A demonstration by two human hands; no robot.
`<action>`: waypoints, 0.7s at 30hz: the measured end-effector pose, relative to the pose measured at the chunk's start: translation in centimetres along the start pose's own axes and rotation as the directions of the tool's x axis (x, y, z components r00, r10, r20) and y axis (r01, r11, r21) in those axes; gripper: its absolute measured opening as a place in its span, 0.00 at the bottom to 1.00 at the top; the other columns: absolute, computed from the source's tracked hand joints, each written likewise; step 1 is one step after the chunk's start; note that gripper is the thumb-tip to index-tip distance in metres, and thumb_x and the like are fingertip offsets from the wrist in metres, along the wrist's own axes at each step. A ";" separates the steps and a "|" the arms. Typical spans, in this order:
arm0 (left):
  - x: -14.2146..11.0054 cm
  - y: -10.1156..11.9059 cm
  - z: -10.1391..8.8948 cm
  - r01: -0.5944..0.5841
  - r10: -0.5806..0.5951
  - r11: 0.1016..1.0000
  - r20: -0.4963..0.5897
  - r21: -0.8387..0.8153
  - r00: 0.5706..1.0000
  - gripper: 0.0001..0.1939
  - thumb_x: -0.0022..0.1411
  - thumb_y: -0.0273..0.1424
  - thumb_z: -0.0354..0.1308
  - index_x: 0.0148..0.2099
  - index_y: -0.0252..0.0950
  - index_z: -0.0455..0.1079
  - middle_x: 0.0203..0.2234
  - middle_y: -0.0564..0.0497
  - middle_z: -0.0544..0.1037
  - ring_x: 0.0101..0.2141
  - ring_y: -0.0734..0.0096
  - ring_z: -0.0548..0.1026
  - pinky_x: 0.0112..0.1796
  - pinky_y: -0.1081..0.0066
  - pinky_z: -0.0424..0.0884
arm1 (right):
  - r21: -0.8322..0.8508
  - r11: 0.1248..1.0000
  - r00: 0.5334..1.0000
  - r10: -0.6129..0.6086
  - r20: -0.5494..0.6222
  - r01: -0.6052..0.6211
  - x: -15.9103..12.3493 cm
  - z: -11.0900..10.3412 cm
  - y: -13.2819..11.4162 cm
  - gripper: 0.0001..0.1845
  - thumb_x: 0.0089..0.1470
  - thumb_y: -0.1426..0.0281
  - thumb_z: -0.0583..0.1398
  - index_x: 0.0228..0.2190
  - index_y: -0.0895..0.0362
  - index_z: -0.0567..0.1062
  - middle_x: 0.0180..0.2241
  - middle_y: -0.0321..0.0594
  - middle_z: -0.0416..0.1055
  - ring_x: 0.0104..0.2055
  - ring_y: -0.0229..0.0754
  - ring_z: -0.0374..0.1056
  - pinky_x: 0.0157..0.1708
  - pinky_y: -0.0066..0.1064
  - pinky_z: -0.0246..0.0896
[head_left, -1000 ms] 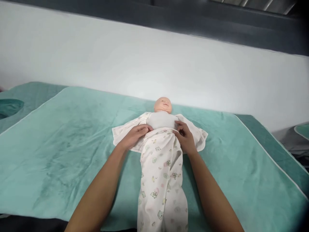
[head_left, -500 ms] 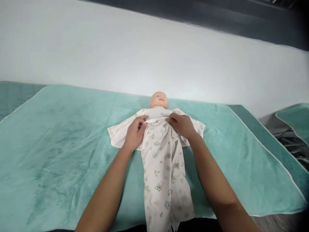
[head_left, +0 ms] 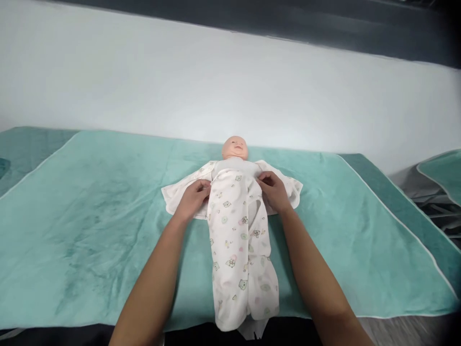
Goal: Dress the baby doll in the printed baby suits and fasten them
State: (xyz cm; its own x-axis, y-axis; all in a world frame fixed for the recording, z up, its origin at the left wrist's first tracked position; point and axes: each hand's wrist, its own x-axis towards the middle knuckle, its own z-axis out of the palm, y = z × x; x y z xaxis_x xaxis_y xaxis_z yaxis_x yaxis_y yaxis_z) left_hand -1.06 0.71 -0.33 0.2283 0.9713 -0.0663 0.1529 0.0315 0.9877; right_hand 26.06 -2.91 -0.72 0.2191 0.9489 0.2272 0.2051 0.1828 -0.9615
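Note:
A baby doll (head_left: pixel 235 148) lies on its back on a teal blanket, its head toward the wall. White baby trousers (head_left: pixel 236 240) with a small animal print cover its legs and reach up over the belly. Beneath its shoulders a white baby shirt (head_left: pixel 183 190) is spread out to both sides. My left hand (head_left: pixel 196 198) pinches the left edge of the trousers near the waist. On the opposite side my right hand (head_left: pixel 272 191) has its fingers curled on the trousers' waist edge. The tips of both hands are partly hidden against the cloth.
The teal blanket (head_left: pixel 108 230) spreads over the table, with a darker green cover showing at its sides. Behind it rises a white wall (head_left: pixel 230 86). Another teal cloth (head_left: pixel 442 175) lies over something grey at the far right.
The trousers' waist has moved up the doll's body, covering more of the grey-white torso. Both hands now sit at its sides, the right one having shifted outward from the front.

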 end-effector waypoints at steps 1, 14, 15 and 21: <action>-0.3 0.2 -0.3 0.038 -0.036 0.999 0.061 -0.025 0.997 0.15 0.56 0.43 0.61 0.38 0.37 0.72 0.24 0.55 0.70 0.24 0.75 0.65 0.27 0.74 0.62 | -0.021 0.999 0.998 0.040 0.052 -0.038 -0.3 -0.7 0.1 0.17 0.49 0.55 0.64 0.30 0.54 0.69 0.30 0.33 0.68 0.32 0.37 0.63 0.34 0.28 0.60; -1.7 1.9 -1.9 0.058 -0.061 0.998 0.370 0.019 0.927 0.18 0.51 0.33 0.64 0.46 0.37 0.75 0.39 0.46 0.78 0.43 0.58 0.75 0.40 0.65 0.73 | 0.022 0.965 0.759 0.192 0.623 -0.262 -1.1 -4.6 -2.4 0.16 0.47 0.60 0.67 0.35 0.56 0.76 0.34 0.38 0.72 0.38 0.43 0.67 0.38 0.34 0.63; -1.6 1.7 -1.8 0.054 -0.053 0.999 0.354 0.008 0.934 0.17 0.51 0.34 0.64 0.45 0.37 0.74 0.39 0.46 0.78 0.43 0.59 0.75 0.40 0.66 0.73 | 0.036 0.961 0.760 0.194 0.621 -0.275 -1.2 -4.5 -2.3 0.16 0.46 0.61 0.68 0.35 0.56 0.76 0.33 0.38 0.71 0.37 0.42 0.67 0.37 0.33 0.63; -1.1 0.2 -0.7 0.008 -0.006 1.000 0.211 -0.009 0.978 0.08 0.54 0.34 0.62 0.32 0.37 0.66 0.26 0.55 0.69 0.27 0.75 0.67 0.27 0.75 0.63 | 0.059 0.977 0.870 0.155 0.468 -0.206 -1.0 -3.1 -1.3 0.10 0.46 0.64 0.65 0.27 0.56 0.71 0.27 0.33 0.66 0.30 0.37 0.61 0.30 0.29 0.56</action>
State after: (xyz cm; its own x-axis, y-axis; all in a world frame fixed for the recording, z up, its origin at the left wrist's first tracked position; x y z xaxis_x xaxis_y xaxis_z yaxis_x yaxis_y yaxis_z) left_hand -1.95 -0.20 0.05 0.4248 0.8997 -0.1006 0.1462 0.0415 0.9884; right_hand 28.57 -4.94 0.77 -0.2244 0.9742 -0.0240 0.0991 -0.0017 -0.9951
